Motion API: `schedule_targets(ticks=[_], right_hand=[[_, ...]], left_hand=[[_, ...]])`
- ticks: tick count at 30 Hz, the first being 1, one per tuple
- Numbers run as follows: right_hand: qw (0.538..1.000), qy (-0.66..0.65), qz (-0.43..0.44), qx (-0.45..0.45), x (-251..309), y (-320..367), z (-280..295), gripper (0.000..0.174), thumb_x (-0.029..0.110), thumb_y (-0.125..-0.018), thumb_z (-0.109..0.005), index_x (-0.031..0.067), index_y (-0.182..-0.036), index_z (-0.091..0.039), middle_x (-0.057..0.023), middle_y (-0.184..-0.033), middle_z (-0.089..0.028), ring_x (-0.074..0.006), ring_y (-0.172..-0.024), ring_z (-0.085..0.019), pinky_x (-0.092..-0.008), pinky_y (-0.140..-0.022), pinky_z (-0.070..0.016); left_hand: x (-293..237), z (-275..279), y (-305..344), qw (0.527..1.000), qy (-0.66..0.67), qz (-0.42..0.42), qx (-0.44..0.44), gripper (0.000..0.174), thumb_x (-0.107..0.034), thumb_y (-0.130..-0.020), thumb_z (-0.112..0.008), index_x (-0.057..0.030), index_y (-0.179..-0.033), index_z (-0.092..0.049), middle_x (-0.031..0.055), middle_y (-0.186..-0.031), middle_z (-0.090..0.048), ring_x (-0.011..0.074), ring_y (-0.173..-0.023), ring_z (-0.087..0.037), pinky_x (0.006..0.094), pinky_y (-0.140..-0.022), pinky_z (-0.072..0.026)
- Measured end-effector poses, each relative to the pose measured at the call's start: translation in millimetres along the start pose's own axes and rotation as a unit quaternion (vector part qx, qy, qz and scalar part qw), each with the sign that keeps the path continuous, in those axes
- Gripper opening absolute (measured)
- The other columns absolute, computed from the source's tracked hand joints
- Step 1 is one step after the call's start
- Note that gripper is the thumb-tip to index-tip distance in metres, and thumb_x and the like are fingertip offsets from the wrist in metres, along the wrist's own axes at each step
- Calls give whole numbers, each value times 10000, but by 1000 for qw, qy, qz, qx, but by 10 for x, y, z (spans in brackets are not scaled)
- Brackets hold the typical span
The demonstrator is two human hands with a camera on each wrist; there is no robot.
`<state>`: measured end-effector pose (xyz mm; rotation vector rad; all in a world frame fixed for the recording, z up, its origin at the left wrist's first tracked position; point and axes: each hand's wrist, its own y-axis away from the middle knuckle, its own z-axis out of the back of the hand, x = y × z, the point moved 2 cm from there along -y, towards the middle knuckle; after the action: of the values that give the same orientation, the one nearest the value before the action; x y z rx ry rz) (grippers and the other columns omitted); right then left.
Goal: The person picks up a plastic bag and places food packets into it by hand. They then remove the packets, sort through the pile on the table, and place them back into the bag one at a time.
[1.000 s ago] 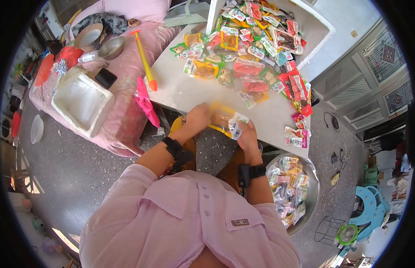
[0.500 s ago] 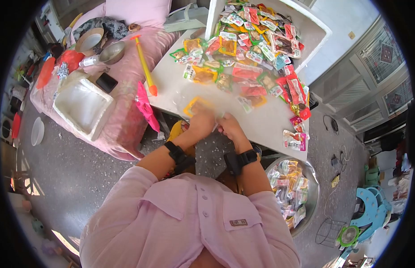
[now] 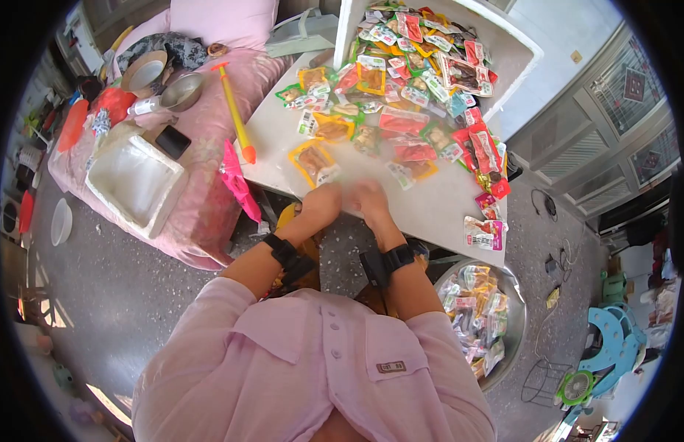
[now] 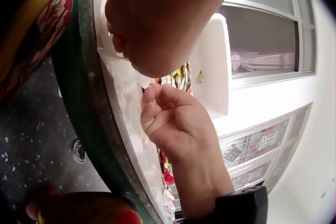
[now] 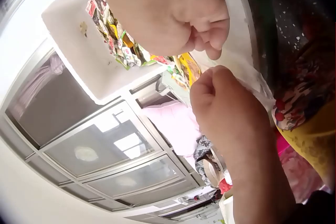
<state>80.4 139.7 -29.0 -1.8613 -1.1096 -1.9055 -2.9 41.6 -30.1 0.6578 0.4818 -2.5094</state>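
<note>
In the head view both hands meet near the table's front edge. The left hand [image 3: 322,204] has its thumb and fingers pinched together on clear plastic film [image 5: 258,83], seen best in the right wrist view. Close beside it, the right hand [image 3: 369,200] has curled fingers, with nothing visible between them in the left wrist view [image 4: 176,121]. Just beyond the left hand, an orange-edged packet [image 3: 312,162] lies flat on the table [image 3: 272,163]. More coloured packets [image 3: 404,119] are spread farther back.
A white foam box [image 3: 515,55] full of packets stands at the back. On the floor at right, a metal basin [image 3: 516,324] holds more packets. A yellow tube [image 3: 237,114] and pink item [image 3: 237,184] lie left, near an empty foam box [image 3: 139,180].
The orange-edged packet has gone from between the hands to the table beyond the left hand. The right hand has moved left and up, beside the left.
</note>
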Motion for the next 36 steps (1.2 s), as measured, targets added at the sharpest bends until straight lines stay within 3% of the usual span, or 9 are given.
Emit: schedule_targets(ticks=[1, 3, 6, 9, 15, 18, 23, 27, 36], right_hand=[[986, 142, 88, -28, 19, -46, 98, 204, 52, -736, -481, 13, -935, -464, -115, -885, -522, -236, -759, -544, -329, -604, -445], [873, 411, 250, -78, 68, -113, 332, 301, 69, -712, -517, 18, -1001, -449, -120, -1004, -503, -284, -874, -523, -388, -686, -427], [724, 564, 341, -205, 205, -95, 516, 333, 112, -707, -521, 44, -1028, -465, -118, -1121, -447, -295, -1048, -424, -447, -803, -349], [677, 652, 225, -257, 195, -280, 698, 295, 149, -737, -488, 67, -1021, -492, -116, -1182, -403, -247, -1152, -322, -464, -856, -296], [712, 607, 285, -205, 134, -388, 951, 232, 105, -750, -449, 53, -965, -517, -113, -1035, -519, -255, -985, -482, -363, -725, -414], [798, 471, 320, -198, 227, -59, 1039, 279, 35, -780, -385, 59, -1033, -500, -114, -972, -536, -281, -865, -543, -379, -759, -431], [962, -37, 180, -203, 246, 462, 1251, 186, 66, -814, -410, 17, -984, -464, -119, -949, -533, -229, -817, -548, -357, -694, -480], [941, -313, 97, -87, 91, 658, 1308, 181, 81, -831, -418, 19, -1001, -427, -124, -982, -519, -249, -845, -542, -397, -687, -492], [938, -344, 44, 2, -132, 746, 1010, 225, 41, -822, -401, 29, -1047, -399, -129, -1031, -501, -248, -904, -534, -396, -729, -480]], left_hand=[[37, -59, -6, 1000, 6, 0, -2, 110, -156, -760, -445, -53, -768, -483, 152, -736, -536, 338, -721, -525, 427, -609, -417], [57, -133, 6, 1000, 18, -2, -4, 113, -157, -761, -448, -49, -766, -482, 153, -737, -533, 336, -721, -524, 425, -609, -414], [37, -151, 1, 1000, 22, -4, -1, 118, -159, -762, -452, -45, -764, -480, 154, -735, -532, 335, -720, -522, 421, -611, -413], [21, -145, -16, 1000, 13, 10, 19, 116, -155, -757, -455, -42, -767, -482, 154, -728, -531, 334, -715, -523, 420, -616, -412], [42, -139, 9, 1000, 29, 3, 6, 113, -147, -733, -471, -40, -764, -486, 154, -731, -525, 330, -720, -521, 418, -617, -416], [13, -104, 50, 999, 42, -13, -18, 107, -135, -715, -485, -37, -758, -490, 161, -737, -515, 337, -723, -514, 415, -618, -419], [10, -98, 120, 995, 43, -69, -54, 94, -110, -696, -469, -20, -716, -488, 178, -741, -493, 362, -678, -506, 433, -614, -425], [27, -121, 99, 996, 70, -44, -45, 80, -92, -693, -479, -15, -710, -492, 179, -735, -496, 352, -710, -500, 422, -620, -422], [-109, -95, 71, 988, 129, -65, -51, 88, -83, -712, -469, 0, -709, -499, 185, -724, -506, 343, -760, -474, 394, -664, -395]])
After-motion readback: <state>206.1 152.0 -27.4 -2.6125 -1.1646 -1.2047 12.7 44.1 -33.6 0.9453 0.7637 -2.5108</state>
